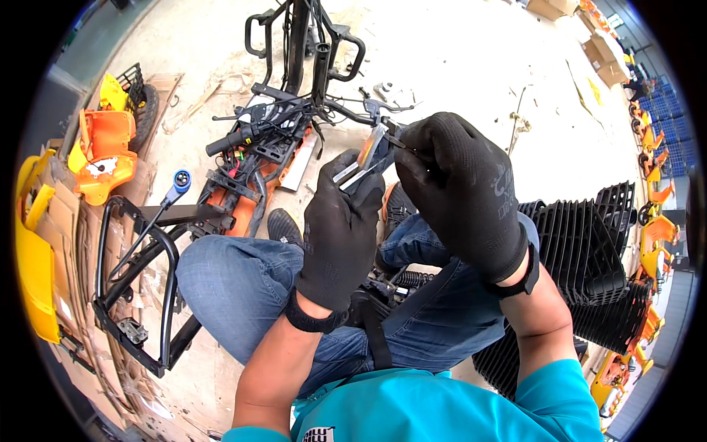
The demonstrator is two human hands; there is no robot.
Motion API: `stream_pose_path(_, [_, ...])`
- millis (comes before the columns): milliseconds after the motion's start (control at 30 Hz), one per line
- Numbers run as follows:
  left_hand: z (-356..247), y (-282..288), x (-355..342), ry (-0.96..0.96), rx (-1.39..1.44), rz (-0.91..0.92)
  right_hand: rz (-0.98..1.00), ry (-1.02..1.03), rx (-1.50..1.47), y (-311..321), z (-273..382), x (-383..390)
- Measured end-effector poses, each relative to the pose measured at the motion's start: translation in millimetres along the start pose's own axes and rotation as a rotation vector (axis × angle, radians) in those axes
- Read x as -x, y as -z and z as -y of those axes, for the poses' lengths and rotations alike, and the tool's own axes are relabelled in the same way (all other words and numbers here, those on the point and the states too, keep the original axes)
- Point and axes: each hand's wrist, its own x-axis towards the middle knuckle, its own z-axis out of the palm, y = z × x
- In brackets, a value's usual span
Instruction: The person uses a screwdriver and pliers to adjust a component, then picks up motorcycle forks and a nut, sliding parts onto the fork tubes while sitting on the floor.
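Observation:
My left hand [340,243], in a black glove, is closed around a small lamp-like part with an orange and clear lens [371,144] and a dark housing. Just to its right, my right hand [464,184], also gloved in black, has its fingers pinched together. A thin dark piece [395,141] sticks out from that pinch toward the lamp part; its kind cannot be made out. Both hands are raised above my knees. Beyond them lies a partly stripped vehicle frame [298,59] with black tubes, bundled cables [276,121] and a rubber handlebar grip [230,141].
A black tubular frame [169,295] with a blue-ended connector [181,179] stands at left. Orange body panels [110,147], a yellow panel [37,272] and flattened cardboard [66,228] lie farther left. Stacked black baskets [582,250] are at my right. Small hardware [384,90] is scattered on the floor.

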Motion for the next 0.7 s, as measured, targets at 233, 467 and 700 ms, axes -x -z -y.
stream_pose_path(233, [13.1, -3.0, -2.1, -0.006, 0.005, -0.045, 0.016, -0.010, 0.017, -11.9, -5.3, -2.8])
stream_pose_path(467, [0.1, -3.2, -0.8, 0.073, -0.020, 0.068, 0.036, -0.083, -0.038, -9.3, -8.7, -0.7])
stream_pose_path(700, [14.5, -4.3, -4.0, -0.091, -0.091, 0.025, 0.052, -0.087, -0.051, -5.6, -9.8, -0.9])
